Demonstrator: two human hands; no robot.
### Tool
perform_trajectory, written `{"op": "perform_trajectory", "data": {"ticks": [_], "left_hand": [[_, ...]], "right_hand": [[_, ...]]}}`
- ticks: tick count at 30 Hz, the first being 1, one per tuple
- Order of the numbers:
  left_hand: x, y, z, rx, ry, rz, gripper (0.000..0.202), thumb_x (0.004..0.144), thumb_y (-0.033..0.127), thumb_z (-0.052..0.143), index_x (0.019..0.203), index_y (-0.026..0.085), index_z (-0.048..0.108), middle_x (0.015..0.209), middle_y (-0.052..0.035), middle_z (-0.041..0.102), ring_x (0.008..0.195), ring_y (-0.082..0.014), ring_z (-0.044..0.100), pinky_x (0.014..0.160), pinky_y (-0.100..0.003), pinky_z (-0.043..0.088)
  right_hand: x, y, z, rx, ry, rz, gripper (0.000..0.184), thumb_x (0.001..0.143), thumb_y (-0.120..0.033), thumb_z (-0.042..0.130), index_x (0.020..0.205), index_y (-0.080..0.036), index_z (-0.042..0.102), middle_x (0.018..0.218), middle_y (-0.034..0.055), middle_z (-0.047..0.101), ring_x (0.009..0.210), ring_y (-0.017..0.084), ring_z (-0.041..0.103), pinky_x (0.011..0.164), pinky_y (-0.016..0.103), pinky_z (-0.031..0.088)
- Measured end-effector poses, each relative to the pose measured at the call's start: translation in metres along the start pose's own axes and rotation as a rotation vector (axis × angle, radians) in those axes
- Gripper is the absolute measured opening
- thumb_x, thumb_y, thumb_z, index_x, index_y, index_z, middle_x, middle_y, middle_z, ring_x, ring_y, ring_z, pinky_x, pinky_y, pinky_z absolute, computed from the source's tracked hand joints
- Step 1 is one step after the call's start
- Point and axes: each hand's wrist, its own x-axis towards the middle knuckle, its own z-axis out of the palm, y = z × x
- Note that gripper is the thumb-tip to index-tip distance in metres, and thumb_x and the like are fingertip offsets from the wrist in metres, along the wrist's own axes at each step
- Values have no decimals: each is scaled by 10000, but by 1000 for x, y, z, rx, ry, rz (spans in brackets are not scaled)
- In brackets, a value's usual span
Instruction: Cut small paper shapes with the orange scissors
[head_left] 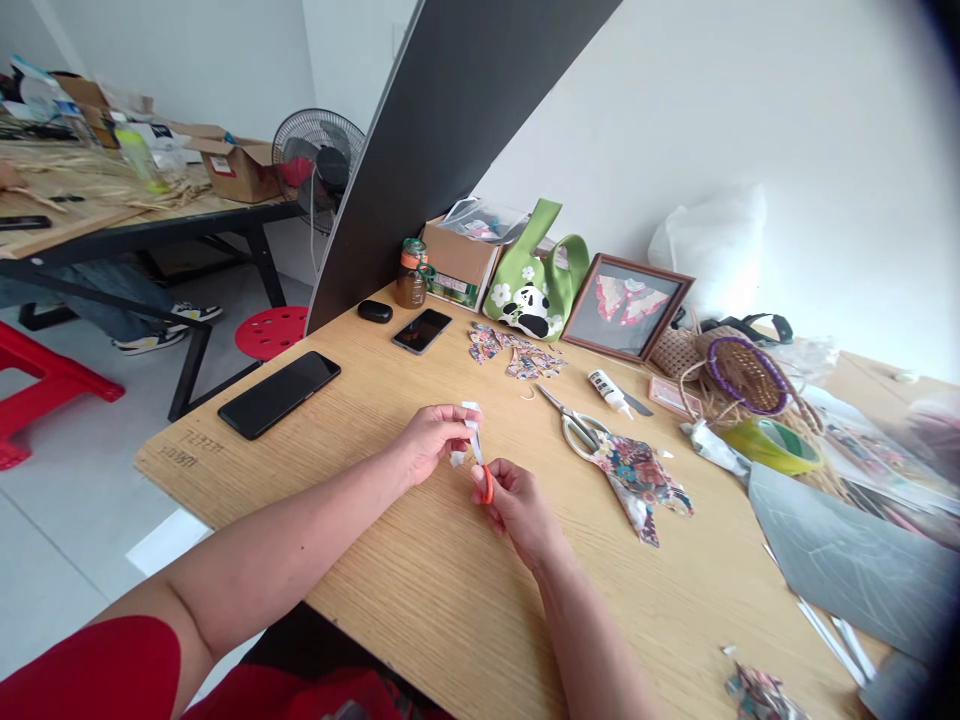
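Over the middle of the wooden table, my left hand pinches a small white piece of paper. My right hand is closed around the orange handle of small scissors. Their blades point away from me and meet the paper just beside my left fingertips; whether they are parted I cannot tell. To the right lie larger scissors with pale handles, partly against a floral fabric piece. Cut floral pieces are spread farther back.
A large black phone and a smaller phone lie at the left. Behind stand a bottle, a green panda bag and a framed butterfly. A glue bottle, woven baskets and green tape occupy the right.
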Motion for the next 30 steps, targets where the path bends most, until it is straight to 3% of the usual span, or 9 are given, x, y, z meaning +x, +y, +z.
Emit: {"op": "perform_trajectory", "data": {"ticks": [14,30], "left_hand": [[0,2,1,24,16,-37,273,632,-63,634,864,65,703,780,-67,646,540,-82,556,463,-176,411],[-3,1,2,113,-12,36,269,626,-14,651,862,93,723,856,-63,652,580,-76,552,498,-187,389]], "right_hand": [[-1,0,-1,1,-32,2,554,657,-685,746,717,-176,537,584,-50,532,403,42,340,330,176,264],[-1,-1,-1,-30,-28,12,571,650,-711,732,712,-180,530,559,-59,505,394,44,345,339,182,264]]}}
